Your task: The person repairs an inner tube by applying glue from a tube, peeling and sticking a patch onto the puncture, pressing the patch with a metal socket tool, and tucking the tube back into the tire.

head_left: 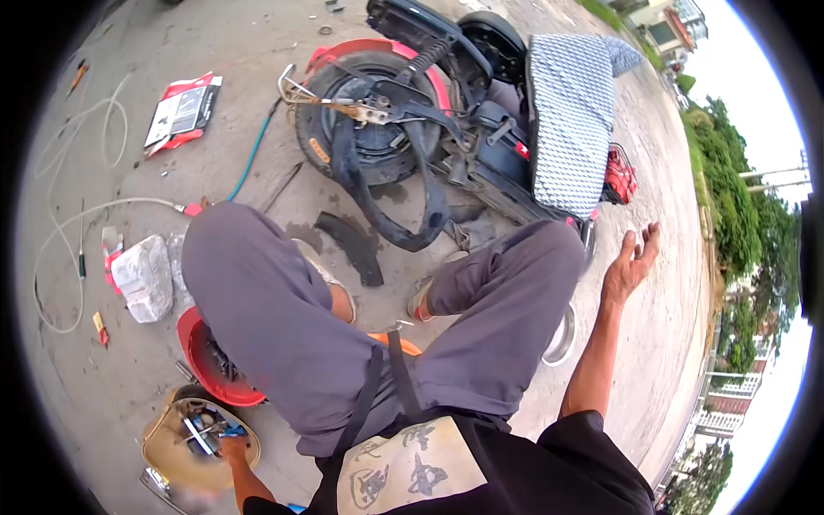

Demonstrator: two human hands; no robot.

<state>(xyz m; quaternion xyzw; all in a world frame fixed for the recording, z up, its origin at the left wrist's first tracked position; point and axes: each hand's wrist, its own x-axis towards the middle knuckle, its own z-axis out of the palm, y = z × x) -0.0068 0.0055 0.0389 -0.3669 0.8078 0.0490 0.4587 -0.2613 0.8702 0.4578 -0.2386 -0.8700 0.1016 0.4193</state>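
Left hand [232, 448] is down in the open tool bag [161, 459], low on my left, fingers at a blue tool [230, 428]. Can't tell if they're clamped on it or only touching. Other tools lie loose in the bag, right by those fingers. Right hand [631, 268] is well apart from the left, up in the air beyond my right knee, fingers loosely spread. The bag is across my body from it. Red basin [192, 345] with dark pieces in it sits on the ground just beyond the bag, next to my left leg. Scooter wheel [343, 142] is ahead of my knees, well away from both hands, with a dark rubber loop [429, 225] hanging off it toward me. Curved black strip [354, 249] lies on the ground between my feet and the wheel.
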